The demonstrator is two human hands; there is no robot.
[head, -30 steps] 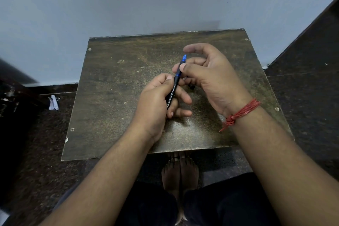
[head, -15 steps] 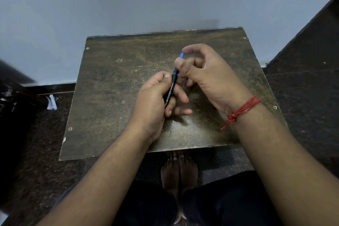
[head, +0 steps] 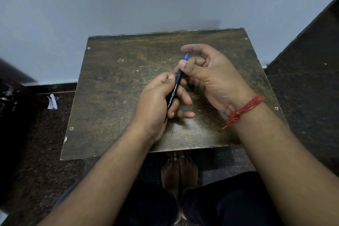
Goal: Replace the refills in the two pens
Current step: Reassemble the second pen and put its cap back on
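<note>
Over the bench (head: 113, 108), nearest me at seven o'clock, my left hand (head: 156, 101) grips the black pen (head: 173, 91) barrel while, toward one o'clock, my right hand (head: 207, 75) pinches its blue tip end, likely unscrewing it; next, a steady twist.

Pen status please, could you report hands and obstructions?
Left hand grips black pen barrel. Right hand pinches its blue tip end. Nothing obstructing on the table.
</note>
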